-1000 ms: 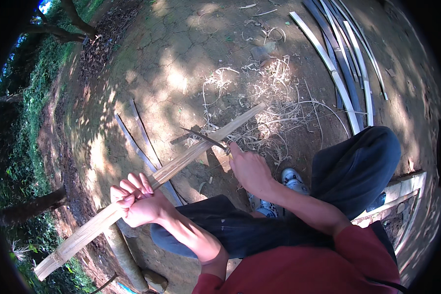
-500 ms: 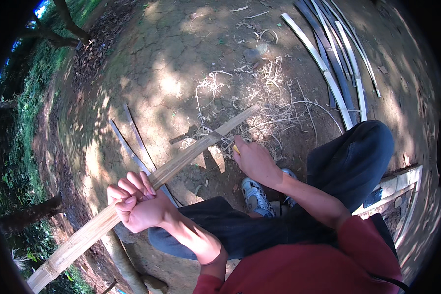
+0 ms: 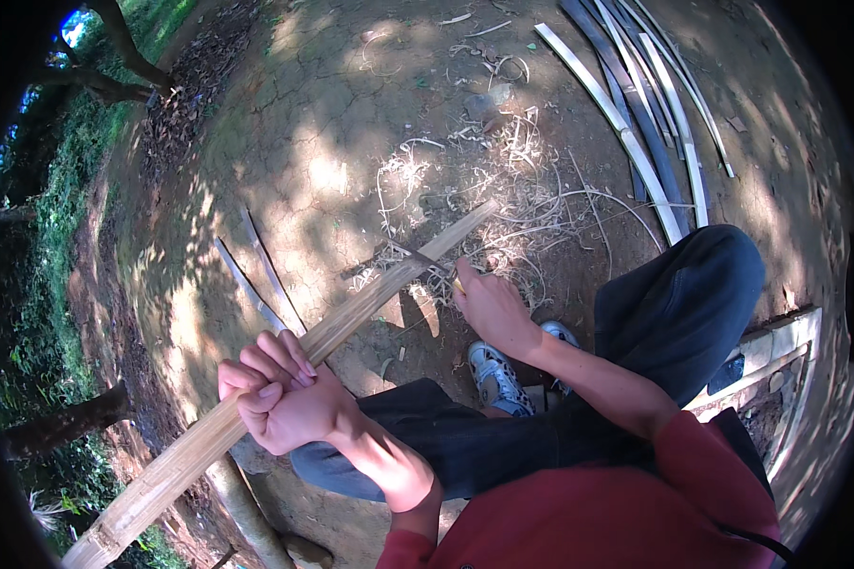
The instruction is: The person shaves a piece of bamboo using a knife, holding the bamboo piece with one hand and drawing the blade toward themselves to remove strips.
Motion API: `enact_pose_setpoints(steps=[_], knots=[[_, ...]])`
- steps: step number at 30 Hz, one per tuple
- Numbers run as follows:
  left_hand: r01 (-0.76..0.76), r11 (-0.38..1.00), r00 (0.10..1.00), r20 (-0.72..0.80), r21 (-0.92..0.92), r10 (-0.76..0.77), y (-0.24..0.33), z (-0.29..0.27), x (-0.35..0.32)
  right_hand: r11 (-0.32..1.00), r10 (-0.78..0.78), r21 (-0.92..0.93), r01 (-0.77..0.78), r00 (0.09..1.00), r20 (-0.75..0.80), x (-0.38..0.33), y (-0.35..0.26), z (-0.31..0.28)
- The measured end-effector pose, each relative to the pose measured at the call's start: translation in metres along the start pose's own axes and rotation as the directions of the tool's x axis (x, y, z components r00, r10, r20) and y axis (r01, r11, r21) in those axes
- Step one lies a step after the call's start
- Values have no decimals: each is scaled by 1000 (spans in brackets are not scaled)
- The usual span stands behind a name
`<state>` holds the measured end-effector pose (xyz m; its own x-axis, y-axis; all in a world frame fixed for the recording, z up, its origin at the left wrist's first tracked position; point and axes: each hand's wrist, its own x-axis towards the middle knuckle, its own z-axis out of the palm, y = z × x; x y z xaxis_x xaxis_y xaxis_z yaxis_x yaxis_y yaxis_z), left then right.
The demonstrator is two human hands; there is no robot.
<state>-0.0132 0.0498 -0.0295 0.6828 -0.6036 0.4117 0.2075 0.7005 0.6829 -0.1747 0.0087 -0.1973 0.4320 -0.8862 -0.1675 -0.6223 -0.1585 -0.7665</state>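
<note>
My left hand [image 3: 280, 403] is closed in a fist around a long bamboo slat [image 3: 285, 365], which slants from lower left up toward the shavings [image 3: 503, 204] on the bare ground [image 3: 332, 123]. My right hand [image 3: 491, 308] grips a knife [image 3: 425, 259] whose blade lies across the slat's upper part. Split bamboo strips [image 3: 650, 142] lie well apart at upper right.

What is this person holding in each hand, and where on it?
The left hand is clenched around a long bamboo strip at its lower half. The right hand grips the handle of a knife laid against the strip.
</note>
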Motion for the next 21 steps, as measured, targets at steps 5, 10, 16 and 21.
enact_pose_setpoints(steps=[5, 10, 16, 21], knots=[[-47, 997, 998, 41, 66, 45, 1, 6, -5, 999, -45, 21, 44, 996, 80, -5, -26, -24], [-27, 999, 1000, 12, 48, 26, -7, 19, -9, 999, 24, 34, -26, 997, 70, -5, -9, -12], [-45, 998, 997, 63, 49, 42, -3, 17, -8, 990, 27, 133, -38, 996, 80, -15, -25, -25], [-39, 998, 995, 96, 55, 34, -6, 26, -12, 996, -86, -5, 86, 995, -45, -8, 5, -5]])
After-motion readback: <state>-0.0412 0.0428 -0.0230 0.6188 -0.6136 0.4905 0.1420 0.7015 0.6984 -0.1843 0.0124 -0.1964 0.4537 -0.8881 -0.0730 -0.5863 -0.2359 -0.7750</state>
